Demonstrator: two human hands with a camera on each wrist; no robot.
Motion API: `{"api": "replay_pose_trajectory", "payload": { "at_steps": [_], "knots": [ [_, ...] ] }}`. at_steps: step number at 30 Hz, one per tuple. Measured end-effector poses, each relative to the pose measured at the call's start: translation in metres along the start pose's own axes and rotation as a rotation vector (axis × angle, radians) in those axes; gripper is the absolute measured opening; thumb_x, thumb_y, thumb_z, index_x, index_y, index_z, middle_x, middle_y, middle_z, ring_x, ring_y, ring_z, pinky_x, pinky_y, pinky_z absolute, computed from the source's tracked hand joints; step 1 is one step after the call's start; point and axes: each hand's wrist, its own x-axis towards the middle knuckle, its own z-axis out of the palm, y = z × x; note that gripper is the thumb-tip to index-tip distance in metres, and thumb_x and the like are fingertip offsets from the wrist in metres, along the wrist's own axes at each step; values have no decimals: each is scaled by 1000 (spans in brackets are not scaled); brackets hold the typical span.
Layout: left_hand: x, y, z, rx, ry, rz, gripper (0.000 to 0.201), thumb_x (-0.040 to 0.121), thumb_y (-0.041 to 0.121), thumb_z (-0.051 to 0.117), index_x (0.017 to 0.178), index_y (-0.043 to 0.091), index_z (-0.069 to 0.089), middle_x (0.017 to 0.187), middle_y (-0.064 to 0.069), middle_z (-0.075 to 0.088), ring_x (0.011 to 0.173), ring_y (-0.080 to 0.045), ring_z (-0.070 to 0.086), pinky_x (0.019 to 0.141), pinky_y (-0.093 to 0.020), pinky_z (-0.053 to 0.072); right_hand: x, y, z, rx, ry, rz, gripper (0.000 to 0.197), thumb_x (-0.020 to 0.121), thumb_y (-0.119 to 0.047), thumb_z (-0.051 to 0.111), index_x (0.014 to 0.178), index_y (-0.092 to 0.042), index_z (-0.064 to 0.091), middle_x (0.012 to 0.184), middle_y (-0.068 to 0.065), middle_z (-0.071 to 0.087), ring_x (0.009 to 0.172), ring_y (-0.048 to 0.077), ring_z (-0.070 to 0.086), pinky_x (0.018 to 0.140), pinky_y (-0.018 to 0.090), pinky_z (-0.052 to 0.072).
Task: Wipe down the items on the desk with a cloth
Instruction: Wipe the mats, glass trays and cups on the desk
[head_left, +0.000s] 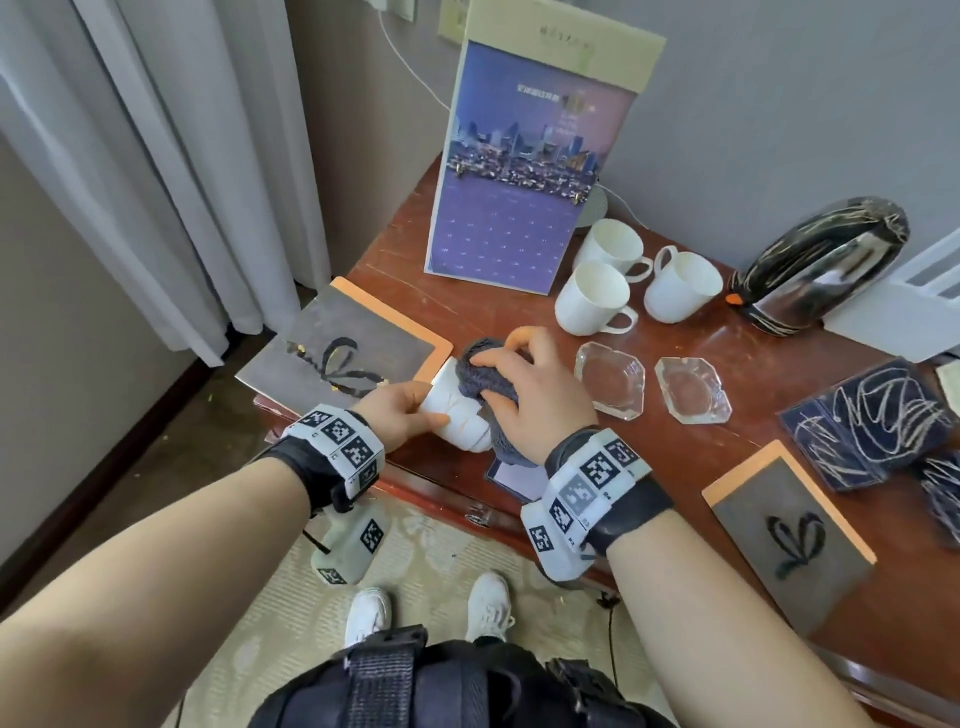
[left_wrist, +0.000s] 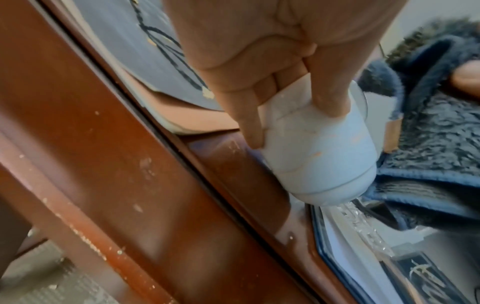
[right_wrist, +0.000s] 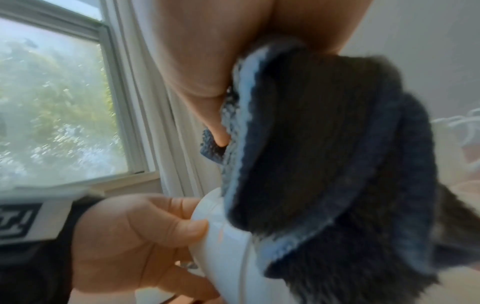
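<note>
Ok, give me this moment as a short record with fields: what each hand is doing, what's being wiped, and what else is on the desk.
left hand: grips the white cup, held tilted over the desk's near edge
right hand: grips the grey cloth, pressed to the cup's open end
being wiped: the white cup
desk: three mugs, two glass ashtrays, kettle, upright sign, two folders

Fuzzy knit cloth (head_left: 485, 376); glossy ceramic cup (head_left: 457, 415); scuffed wooden desk (head_left: 675, 467)
</note>
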Motion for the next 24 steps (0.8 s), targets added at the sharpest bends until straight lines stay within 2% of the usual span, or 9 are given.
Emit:
{"api": "replay_pose_trajectory", "payload": {
  "at_steps": [2, 4, 7, 10, 11, 14, 18, 22, 24],
  "knots": [
    [3, -1, 0, 7, -29, 1, 51, 76, 40, 67, 115, 8, 60, 114, -9, 66, 108, -24, 60, 100, -46, 42, 10, -4, 8, -47, -71, -35, 34, 91, -18, 53, 124, -27, 56, 128, -1, 38, 101, 23, 48, 68, 30, 38],
    [8, -5, -1, 0, -45, -8, 59, 66, 48, 67, 114, 14, 58, 115, -9, 65, 109, -25, 59, 99, -48, 42, 17, -4, 17, -48, -121, -16, 35, 93, -19, 50, 125, -32, 55, 133, -7, 38, 112, 20, 43, 76, 30, 40],
    [8, -1, -3, -47, -48, -8, 52, 68, 40, 71, 115, 24, 55, 121, -8, 63, 114, -25, 57, 102, -48, 40, 24, 0, 25, 39, -139, 38, 36, 95, -21, 48, 127, -35, 55, 137, -11, 40, 117, 19, 42, 88, 28, 38],
    [10, -2, -4, -40, -21, -16, 36, 83, 16, 69, 117, 14, 58, 119, -9, 64, 113, -24, 58, 103, -46, 39, 21, 9, 23, 101, -149, 49, 35, 94, -15, 48, 123, -31, 59, 132, -11, 46, 112, 19, 48, 86, 29, 42],
    [10, -3, -4, -40, -14, -14, 34, 84, 13, 67, 117, 13, 59, 118, -9, 64, 112, -24, 58, 103, -45, 39, 18, 13, 22, 106, -154, 47, 35, 93, -14, 49, 121, -30, 61, 130, -11, 47, 110, 18, 49, 85, 30, 42],
    [13, -8, -3, -57, -13, -5, 34, 82, 9, 68, 116, 10, 60, 116, -9, 65, 111, -24, 59, 104, -44, 39, 6, 21, 17, 61, -183, 31, 33, 92, -10, 48, 116, -27, 64, 124, -9, 50, 105, 19, 51, 80, 30, 43],
    [14, -8, -3, -109, -18, -2, 32, 82, 5, 67, 113, 9, 59, 116, -13, 64, 110, -25, 59, 105, -43, 39, 15, 17, -1, -75, -297, 83, 33, 90, -13, 48, 116, -27, 62, 124, -6, 48, 104, 20, 53, 83, 30, 43],
    [17, -9, -7, -83, -53, 3, 31, 84, 9, 65, 115, 10, 60, 117, -9, 65, 109, -20, 59, 102, -38, 41, 34, -6, 6, 2, -159, 45, 33, 93, -16, 45, 121, -29, 58, 124, -6, 44, 97, 20, 52, 81, 34, 45],
    [17, -8, -8, -70, -73, 8, 27, 85, 10, 64, 112, 14, 60, 114, -6, 65, 109, -22, 59, 100, -39, 42, 35, -10, 19, 10, -176, 17, 35, 93, -15, 46, 122, -31, 57, 128, -8, 43, 103, 23, 50, 85, 37, 45]
  ]
}}
